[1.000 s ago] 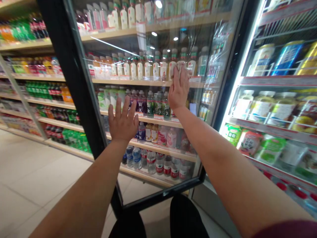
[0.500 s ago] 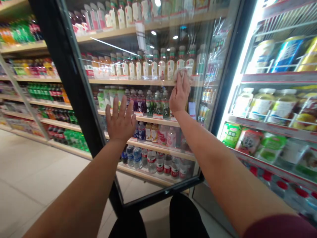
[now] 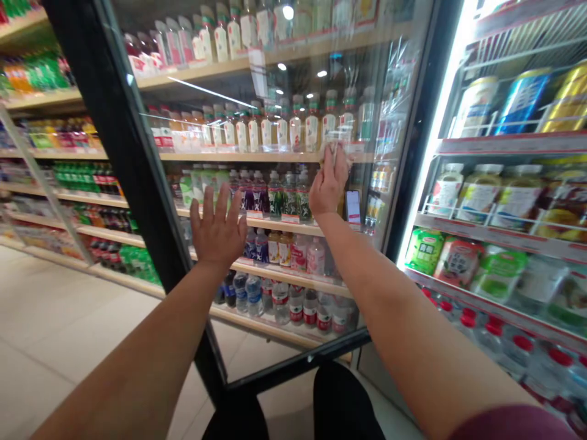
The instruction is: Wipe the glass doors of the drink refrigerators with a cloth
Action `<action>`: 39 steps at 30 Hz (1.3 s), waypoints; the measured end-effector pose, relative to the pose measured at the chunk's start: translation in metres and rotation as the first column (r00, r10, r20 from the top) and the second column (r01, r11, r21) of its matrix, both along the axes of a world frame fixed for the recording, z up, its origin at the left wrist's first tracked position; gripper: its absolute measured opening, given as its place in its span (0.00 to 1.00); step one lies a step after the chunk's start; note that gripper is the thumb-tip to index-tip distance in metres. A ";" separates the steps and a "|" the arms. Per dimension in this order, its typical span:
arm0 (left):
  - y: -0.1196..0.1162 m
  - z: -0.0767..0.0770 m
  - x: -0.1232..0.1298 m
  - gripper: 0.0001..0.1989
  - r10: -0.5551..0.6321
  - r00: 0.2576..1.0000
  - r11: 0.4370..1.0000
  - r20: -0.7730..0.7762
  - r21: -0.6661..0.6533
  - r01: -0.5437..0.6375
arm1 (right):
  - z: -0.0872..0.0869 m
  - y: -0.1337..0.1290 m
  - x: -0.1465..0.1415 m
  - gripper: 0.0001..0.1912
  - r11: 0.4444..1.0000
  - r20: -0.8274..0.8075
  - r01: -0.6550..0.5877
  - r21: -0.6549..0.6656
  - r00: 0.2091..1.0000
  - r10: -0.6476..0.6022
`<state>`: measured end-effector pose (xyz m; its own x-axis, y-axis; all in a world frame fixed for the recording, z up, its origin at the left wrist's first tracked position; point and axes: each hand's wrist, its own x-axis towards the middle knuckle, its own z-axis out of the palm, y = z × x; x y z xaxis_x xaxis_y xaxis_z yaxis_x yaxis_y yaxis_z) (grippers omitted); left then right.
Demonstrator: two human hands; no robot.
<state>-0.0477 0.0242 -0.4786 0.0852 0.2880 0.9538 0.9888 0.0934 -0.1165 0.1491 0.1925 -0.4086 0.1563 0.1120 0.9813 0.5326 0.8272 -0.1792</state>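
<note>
A glass door with a black frame (image 3: 132, 153) stands open in front of me, and shelves of bottles show through its pane. My left hand (image 3: 219, 227) lies against the glass on the left, fingers spread, holding nothing. Higher and to the right, my right hand (image 3: 330, 183) presses a pale crumpled cloth (image 3: 340, 154) to the pane. The cloth is partly hidden under the fingers. A phone-like screen (image 3: 353, 206) shows just right of my right wrist.
To the right is a lit cooler with cans, bottles and pouches on wire shelves (image 3: 504, 231). Shelving with drinks (image 3: 87, 153) runs along the left. My knees (image 3: 343, 391) are below the door's bottom edge, over a tiled floor (image 3: 41, 311).
My right hand and the cloth have moved slightly down and left. My left hand, still spread, sits a little further left and lower. The view has shifted slightly.
</note>
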 end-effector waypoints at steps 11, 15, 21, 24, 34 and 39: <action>-0.009 0.078 0.018 0.28 0.029 0.998 0.990 0.060 0.135 -0.037 | -0.015 -0.024 0.015 0.30 0.948 0.734 -0.108 0.300 0.660 -0.157; 0.001 0.131 0.020 0.32 -0.035 0.999 0.992 0.006 0.123 0.035 | -0.019 -0.014 0.008 0.30 0.953 0.608 -0.086 0.292 0.786 -0.115; 0.010 0.140 0.017 0.37 -0.157 0.983 0.984 0.092 0.103 0.148 | -0.009 -0.003 0.000 0.29 0.880 0.483 -0.143 0.452 0.869 -0.107; 0.009 0.137 0.016 0.36 -0.140 0.987 0.987 0.080 0.096 0.132 | 0.016 -0.007 0.005 0.29 0.877 0.653 -0.215 0.429 0.745 -0.136; 0.009 0.139 0.012 0.33 -0.098 0.994 0.994 0.042 0.057 0.095 | 0.126 0.000 -0.033 0.30 0.986 0.145 -0.055 0.159 0.989 0.032; 0.009 0.137 0.010 0.34 -0.069 0.996 0.997 0.056 0.037 0.067 | 0.164 -0.010 -0.031 0.29 0.920 0.500 -0.155 0.359 0.865 -0.050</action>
<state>-0.0374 0.0328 -0.3412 0.0488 0.2498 0.9671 0.9979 0.0283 -0.0577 0.1177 0.1826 -0.2445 -0.3509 -0.2855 0.8918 0.4184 0.8042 0.4221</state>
